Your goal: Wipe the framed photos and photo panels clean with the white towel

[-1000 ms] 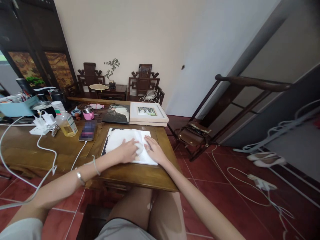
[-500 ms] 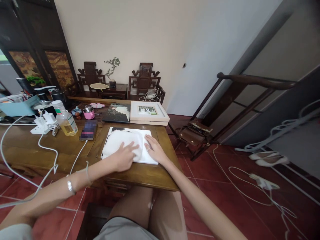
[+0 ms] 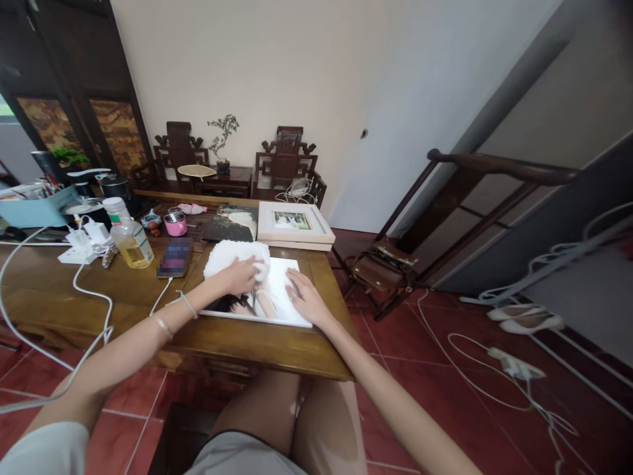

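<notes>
Fluffy wht cloth, L hand atop, grip unclear, R hand flat on photo

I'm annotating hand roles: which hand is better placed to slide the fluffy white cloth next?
Likely the left hand: it rests on the cloth, while the right hand lies on the flat rectangular photo panel.

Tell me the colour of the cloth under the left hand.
White; the cloth shows best in the head view.

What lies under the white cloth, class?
A photo panel; some of its lower and right parts show. The white cloth and left hand cover its upper-left part, so the image there cannot be seen.
</notes>
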`<state>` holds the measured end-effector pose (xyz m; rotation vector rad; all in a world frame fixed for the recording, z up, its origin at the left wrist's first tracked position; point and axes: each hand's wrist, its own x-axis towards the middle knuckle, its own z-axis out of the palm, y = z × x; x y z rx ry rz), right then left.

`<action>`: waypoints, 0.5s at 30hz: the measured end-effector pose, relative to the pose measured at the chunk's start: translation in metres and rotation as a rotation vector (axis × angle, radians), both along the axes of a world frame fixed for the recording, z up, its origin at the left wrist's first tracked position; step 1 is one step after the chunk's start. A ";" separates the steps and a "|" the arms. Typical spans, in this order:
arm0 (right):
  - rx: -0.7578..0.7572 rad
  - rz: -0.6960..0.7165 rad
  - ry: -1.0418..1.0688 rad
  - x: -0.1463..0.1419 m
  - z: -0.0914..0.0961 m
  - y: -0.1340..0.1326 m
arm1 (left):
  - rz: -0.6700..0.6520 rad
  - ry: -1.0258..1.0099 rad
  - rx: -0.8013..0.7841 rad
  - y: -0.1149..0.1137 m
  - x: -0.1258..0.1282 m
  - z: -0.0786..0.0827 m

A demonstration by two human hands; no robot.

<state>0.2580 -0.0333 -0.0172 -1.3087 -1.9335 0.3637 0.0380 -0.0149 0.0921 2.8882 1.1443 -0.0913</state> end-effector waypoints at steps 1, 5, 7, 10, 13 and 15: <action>-0.003 -0.001 -0.002 0.000 0.000 0.000 | 0.028 -0.010 0.020 0.009 0.000 0.000; -0.001 0.001 0.003 0.000 0.000 0.000 | 0.058 0.005 0.072 0.019 -0.002 -0.003; 0.000 0.002 0.006 0.000 0.000 0.000 | 0.021 0.026 0.077 0.006 -0.004 -0.005; -0.001 -0.004 -0.002 -0.001 0.000 -0.001 | -0.039 0.064 0.046 -0.035 -0.009 -0.009; -0.012 -0.007 -0.015 -0.002 0.002 -0.002 | -0.120 0.075 0.019 -0.086 -0.016 -0.011; -0.016 -0.005 -0.008 -0.002 0.002 -0.002 | -0.186 0.048 0.021 -0.111 -0.019 -0.012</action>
